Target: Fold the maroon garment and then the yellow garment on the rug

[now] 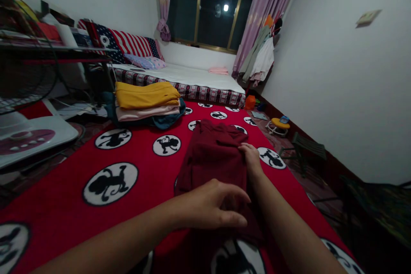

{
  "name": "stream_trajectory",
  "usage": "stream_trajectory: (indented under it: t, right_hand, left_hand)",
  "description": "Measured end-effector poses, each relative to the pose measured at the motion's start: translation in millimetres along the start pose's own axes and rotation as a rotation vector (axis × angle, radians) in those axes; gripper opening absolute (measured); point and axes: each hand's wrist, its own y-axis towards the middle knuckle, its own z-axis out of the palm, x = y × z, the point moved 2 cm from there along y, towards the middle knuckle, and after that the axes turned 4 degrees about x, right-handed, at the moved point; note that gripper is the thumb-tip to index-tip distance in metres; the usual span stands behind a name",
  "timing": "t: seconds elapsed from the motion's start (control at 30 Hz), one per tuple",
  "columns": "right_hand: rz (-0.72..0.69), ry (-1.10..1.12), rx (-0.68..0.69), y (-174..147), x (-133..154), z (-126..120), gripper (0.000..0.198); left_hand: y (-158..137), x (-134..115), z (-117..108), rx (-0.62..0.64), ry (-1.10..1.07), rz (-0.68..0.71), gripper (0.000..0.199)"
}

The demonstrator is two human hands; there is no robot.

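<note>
A dark maroon garment (218, 158), partly folded, lies in the middle of the red blanket (135, 205) with its lower part spread toward me. My right hand (252, 158) is at the garment's right edge, its fingers closed on the cloth. Over the near part hovers my left hand (218, 205), thumb and fingers apart and curved, with nothing between them. Farther back on the left sits a stack of folded clothes: a yellow garment (146, 95) on top, a pale pink one (147, 112) under it and a dark teal one (165, 120) at the bottom.
Behind the blanket stands a bed (192, 72) with a white cover. To the left are a cluttered desk (64, 49) and a fan (28, 132). A yellow stool (279, 124) and a dark folding stool (310, 145) stand along the right wall. Clothes (261, 58) hang by the curtain.
</note>
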Motion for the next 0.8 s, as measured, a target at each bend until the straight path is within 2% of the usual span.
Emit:
stream_trajectory:
  t: [0.07, 0.1, 0.13, 0.27, 0.33, 0.43, 0.57, 0.63, 0.73, 0.8]
  right_hand:
    - [0.071, -0.034, 0.035, 1, -6, -7, 0.017]
    - [0.097, -0.058, 0.056, 4, -8, -9, 0.019]
    - [0.113, -0.086, 0.074, 8, -9, -9, 0.02]
    - [0.086, -0.233, 0.099, 36, -5, 4, 0.029]
    - [0.035, -0.311, 0.094, 51, -1, 18, 0.033]
    - [-0.039, -0.404, 0.073, 65, 2, 39, 0.036]
    - [-0.11, -0.453, 0.036, 67, 4, 51, 0.022]
    - [-0.163, -0.439, -0.038, 65, 3, 47, 0.017]
    - [-0.221, -0.395, -0.203, 62, -3, 34, 0.033]
    - [-0.214, -0.372, -0.266, 61, -9, 26, 0.037]
  left_hand:
    - [1, 9, 3, 0.124, -0.034, -0.023, 0.034]
    - [3, 14, 2, 0.095, -0.004, -0.015, 0.029]
    - [6, 20, -2, 0.004, 0.061, 0.002, 0.024]
    - [17, 39, -34, -0.507, 0.443, 0.061, 0.017]
    - [22, 53, -54, -0.669, 0.582, 0.034, 0.018]
    - [28, 76, -82, -0.83, 0.679, -0.097, 0.025]
    - [33, 99, -104, -0.884, 0.598, -0.261, 0.032]
    - [35, 104, -107, -0.89, 0.509, -0.245, 0.028]
    - [36, 109, -107, -0.938, 0.453, -0.155, 0.027]
    - [35, 113, -105, -0.949, 0.489, -0.143, 0.027]
